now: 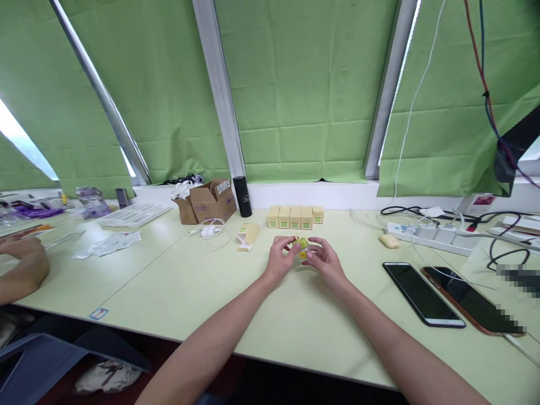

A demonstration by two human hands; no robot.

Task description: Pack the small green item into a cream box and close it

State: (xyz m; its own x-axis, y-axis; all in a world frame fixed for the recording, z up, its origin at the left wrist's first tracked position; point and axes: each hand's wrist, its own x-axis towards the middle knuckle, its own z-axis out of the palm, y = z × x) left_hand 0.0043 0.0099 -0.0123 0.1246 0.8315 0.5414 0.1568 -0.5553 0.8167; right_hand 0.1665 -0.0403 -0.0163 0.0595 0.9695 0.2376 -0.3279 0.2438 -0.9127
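Between my two hands is a small green and yellow trinket (pixel 302 246), partly covered by fingers and too small to name more exactly. My left hand (pixel 280 256) pinches it from the left, near its top. From the right, my right hand (pixel 327 260) closes thumb and fingers on its other side. Just beyond the hands stands a row of several small pale yellow boxes (pixel 296 217) with green labels. Left of them lies an opened box (pixel 247 236) of the same yellow, with a white flap showing.
Two phones (pixel 424 293) lie at the right, by a power strip (pixel 434 233) with cables and a yellow earbud case (pixel 389 241). Behind to the left are a cardboard box (pixel 211 201), a black bottle (pixel 242 197) and a white charger (pixel 210 230). Another person's arm (pixel 25 267) rests at far left.
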